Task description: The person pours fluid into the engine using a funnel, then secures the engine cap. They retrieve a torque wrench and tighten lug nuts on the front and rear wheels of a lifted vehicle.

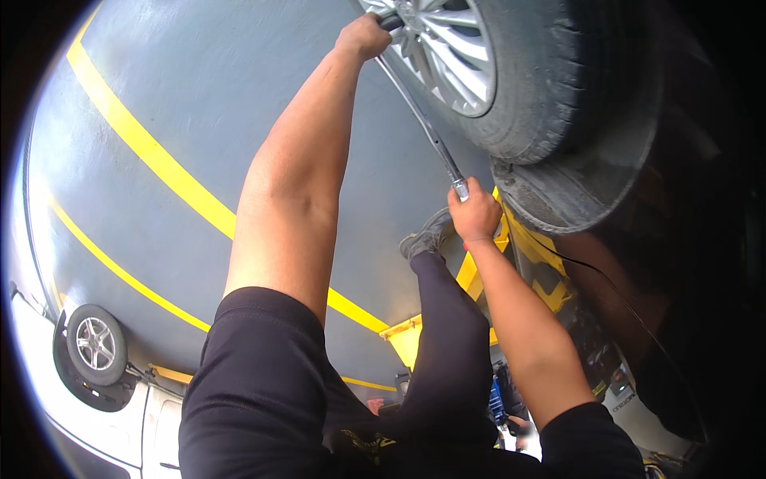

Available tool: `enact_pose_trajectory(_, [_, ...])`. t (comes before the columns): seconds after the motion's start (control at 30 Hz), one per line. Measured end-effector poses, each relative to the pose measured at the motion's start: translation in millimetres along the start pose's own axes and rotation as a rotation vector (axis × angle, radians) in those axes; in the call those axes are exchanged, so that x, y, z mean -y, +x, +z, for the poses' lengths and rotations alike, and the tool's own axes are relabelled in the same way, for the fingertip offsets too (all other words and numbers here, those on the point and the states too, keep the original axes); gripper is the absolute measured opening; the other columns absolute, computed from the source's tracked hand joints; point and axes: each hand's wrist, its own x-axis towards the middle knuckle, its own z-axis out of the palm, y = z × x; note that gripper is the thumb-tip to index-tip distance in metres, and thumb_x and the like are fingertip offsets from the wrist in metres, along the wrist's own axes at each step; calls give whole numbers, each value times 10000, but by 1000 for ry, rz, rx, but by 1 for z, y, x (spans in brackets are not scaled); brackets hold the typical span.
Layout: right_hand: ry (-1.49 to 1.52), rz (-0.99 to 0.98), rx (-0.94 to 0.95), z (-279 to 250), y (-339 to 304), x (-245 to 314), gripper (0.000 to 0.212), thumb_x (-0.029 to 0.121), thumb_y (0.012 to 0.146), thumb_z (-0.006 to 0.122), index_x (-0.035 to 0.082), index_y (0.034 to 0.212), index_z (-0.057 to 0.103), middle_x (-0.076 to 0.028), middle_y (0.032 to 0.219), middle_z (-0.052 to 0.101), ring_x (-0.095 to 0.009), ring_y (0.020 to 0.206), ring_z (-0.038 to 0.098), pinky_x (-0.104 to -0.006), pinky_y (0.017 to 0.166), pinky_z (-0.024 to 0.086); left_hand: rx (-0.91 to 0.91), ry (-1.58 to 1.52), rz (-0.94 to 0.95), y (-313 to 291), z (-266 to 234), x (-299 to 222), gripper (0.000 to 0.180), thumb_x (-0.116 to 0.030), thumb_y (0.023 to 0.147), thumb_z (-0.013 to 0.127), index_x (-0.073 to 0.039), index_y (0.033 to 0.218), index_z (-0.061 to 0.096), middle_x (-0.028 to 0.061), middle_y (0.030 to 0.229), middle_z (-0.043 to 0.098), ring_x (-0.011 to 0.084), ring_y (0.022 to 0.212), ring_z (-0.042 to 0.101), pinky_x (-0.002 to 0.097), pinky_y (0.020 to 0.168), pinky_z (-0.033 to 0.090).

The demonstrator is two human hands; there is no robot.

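A silver multi-spoke wheel (459,56) with a black tyre (531,80) is at the upper right, below a dark car's wheel arch. My left hand (365,37) is closed around the head end of a long metal socket wrench (421,120), close to the wheel's hub. A short dark cylindrical piece (391,22) shows between that hand and the wheel; how it meets the wheel nuts cannot be made out. My right hand (476,212) is wrapped around the wrench's handle end, low beside the tyre. The bar runs slantwise between both hands.
A yellow lift frame (471,275) stands behind my right arm and near my shoe (427,233). A thin black cable (610,279) hangs along the dark car. Yellow lines (152,160) cross the grey floor. A white car (88,423) stands lower left, with its silver wheel (96,344) showing.
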Motion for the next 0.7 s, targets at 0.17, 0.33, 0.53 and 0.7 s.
enact_pose_trajectory(0.17, [76, -65, -94, 57, 12, -18, 271, 381, 860, 722, 131, 933, 645, -147, 767, 737, -424, 712, 718, -545, 624, 554, -129, 50, 71, -4, 14, 7, 513, -284, 866, 654, -88, 1340, 671, 179, 1221, 724, 359, 1133, 685, 446, 994, 538])
enact_pose_trajectory(0.33, [76, -26, -29, 52, 12, -14, 276, 388, 879, 709, 128, 945, 644, -153, 776, 734, -443, 730, 710, -566, 654, 549, -127, 45, 90, -3, 12, 9, 489, -359, 919, 647, -79, 1319, 678, 185, 1234, 718, 363, 1139, 684, 450, 997, 532])
enact_pose_trajectory(0.53, [182, 53, 224, -47, -11, 19, 255, 315, 908, 724, 73, 961, 663, -193, 819, 735, -444, 831, 715, -529, 757, 546, -24, -29, 130, -11, -15, 17, 525, -487, 1068, 518, -34, 1198, 749, 132, 976, 764, 298, 963, 711, 423, 908, 515])
enact_pose_trajectory(0.7, [208, 18, 275, -125, -25, 52, 281, 300, 898, 753, 39, 989, 705, -200, 850, 742, -436, 839, 719, -514, 766, 547, -40, -208, 88, -20, -48, 34, 455, -447, 1046, 575, -47, 1140, 772, 111, 982, 775, 259, 968, 711, 405, 913, 522])
